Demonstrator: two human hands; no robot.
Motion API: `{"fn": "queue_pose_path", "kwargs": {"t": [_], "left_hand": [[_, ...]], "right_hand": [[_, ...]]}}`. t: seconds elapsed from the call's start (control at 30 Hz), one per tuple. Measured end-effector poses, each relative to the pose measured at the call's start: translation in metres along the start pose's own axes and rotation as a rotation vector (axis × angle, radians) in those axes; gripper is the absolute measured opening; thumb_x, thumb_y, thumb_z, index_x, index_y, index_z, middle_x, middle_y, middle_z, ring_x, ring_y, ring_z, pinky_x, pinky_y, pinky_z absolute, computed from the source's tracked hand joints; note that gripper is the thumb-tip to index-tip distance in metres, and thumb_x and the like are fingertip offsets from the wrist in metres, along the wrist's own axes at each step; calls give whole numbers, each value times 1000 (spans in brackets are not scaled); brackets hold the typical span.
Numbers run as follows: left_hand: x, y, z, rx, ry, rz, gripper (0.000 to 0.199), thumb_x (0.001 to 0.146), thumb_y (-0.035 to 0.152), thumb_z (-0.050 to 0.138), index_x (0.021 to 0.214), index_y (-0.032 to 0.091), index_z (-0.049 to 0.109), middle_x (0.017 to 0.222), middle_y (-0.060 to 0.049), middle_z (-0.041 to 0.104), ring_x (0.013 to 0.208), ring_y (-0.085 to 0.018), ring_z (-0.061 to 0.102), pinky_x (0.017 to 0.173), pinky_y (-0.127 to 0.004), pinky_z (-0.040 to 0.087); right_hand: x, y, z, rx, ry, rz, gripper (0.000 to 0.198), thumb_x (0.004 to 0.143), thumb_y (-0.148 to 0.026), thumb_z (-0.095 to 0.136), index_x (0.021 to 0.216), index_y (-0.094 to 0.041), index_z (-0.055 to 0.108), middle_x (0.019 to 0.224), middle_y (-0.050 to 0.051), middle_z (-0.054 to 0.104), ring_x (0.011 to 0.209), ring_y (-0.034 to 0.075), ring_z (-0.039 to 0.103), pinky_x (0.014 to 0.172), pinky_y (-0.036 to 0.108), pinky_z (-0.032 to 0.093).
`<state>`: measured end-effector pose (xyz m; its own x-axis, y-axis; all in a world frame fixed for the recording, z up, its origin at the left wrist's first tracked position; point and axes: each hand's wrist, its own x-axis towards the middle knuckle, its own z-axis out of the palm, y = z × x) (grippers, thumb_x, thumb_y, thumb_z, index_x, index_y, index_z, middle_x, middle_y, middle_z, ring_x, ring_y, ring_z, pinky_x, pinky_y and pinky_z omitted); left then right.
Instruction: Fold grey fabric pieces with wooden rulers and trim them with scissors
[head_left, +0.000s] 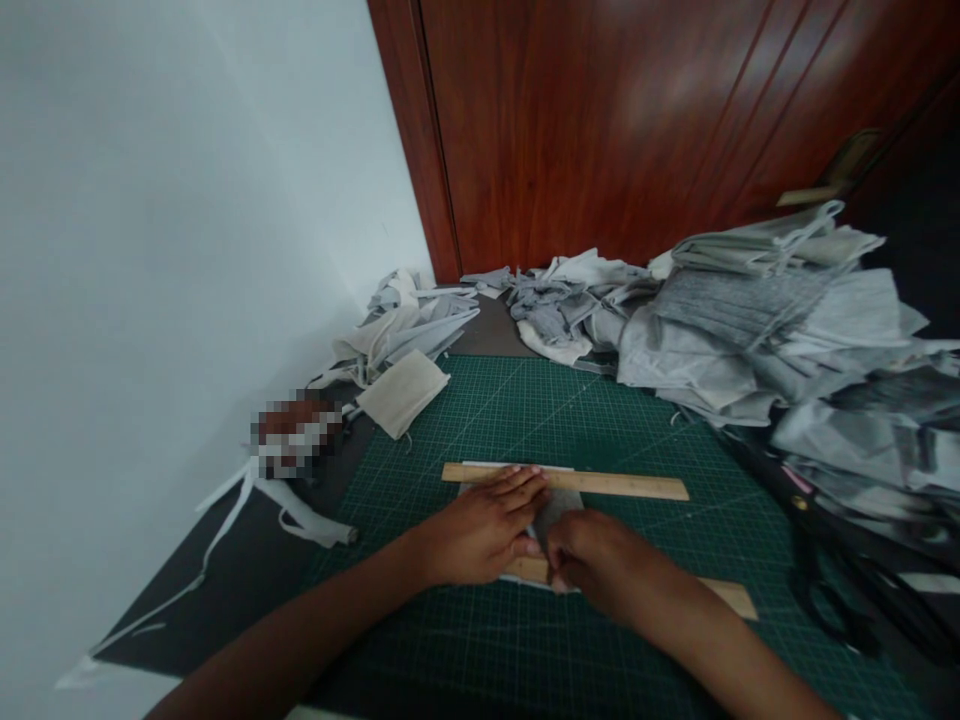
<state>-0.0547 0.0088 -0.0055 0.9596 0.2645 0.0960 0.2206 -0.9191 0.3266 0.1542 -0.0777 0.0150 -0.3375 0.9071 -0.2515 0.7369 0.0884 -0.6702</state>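
Observation:
A small piece of grey fabric lies on the green cutting mat, with thin white edges showing at its top and bottom. My left hand rests flat on it, fingers stretched over an upper wooden ruler and thumb near a lower wooden ruler. Close beside it, my right hand is closed with curled fingers at the fabric's lower right, over the lower ruler. What those fingers pinch, if anything, is hidden. The lower ruler passes beneath my right hand and wrist.
Black-handled scissors lie at the right. A large heap of grey and white fabric stands behind them. More scraps and a cream fabric piece lie at the left, beside white strips. A white wall bounds the left side.

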Motion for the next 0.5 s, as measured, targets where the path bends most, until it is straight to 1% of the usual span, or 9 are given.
{"fn": "queue_pose_path", "kwargs": {"t": [0.07,0.17,0.27,0.33,0.43,0.5], "left_hand": [[-1,0,0,-1,4,4,58,106,41,51,153,8,43,162,-21,39,157,-28,25,130,-47,24],[-2,2,-1,-7,14,-4,59,106,42,51,154,8,42,163,-20,39,157,-27,24,130,-46,23],[-1,6,-2,5,4,-22,58,106,40,51,154,8,41,163,-19,38,158,-26,23,131,-44,21],[0,10,-3,34,-7,-58,57,106,39,50,153,8,42,163,-18,39,158,-26,24,131,-44,19],[0,17,-2,78,-7,-122,56,107,42,48,152,9,44,163,-17,40,157,-27,24,131,-46,17],[0,20,-1,97,-3,-153,58,107,44,47,151,7,44,164,-19,37,158,-30,20,131,-47,17]], "right_hand": [[1,3,2,7,-2,-13,19,78,-1,68,75,-17,77,86,7,81,89,21,74,80,27,48],[2,5,3,19,-19,-8,19,77,-1,67,75,-18,76,84,7,80,86,21,74,77,27,48],[1,6,4,37,13,-22,17,78,-3,67,76,-18,75,86,7,80,88,21,73,77,27,47],[1,7,4,43,17,-33,16,78,-4,68,76,-18,75,87,6,80,88,21,73,77,27,47],[2,9,6,41,-30,-24,18,78,-4,65,73,-19,75,82,5,79,81,20,73,73,27,46],[3,11,8,32,-37,-19,20,79,-4,63,74,-19,76,81,5,79,79,20,74,71,26,46]]}}
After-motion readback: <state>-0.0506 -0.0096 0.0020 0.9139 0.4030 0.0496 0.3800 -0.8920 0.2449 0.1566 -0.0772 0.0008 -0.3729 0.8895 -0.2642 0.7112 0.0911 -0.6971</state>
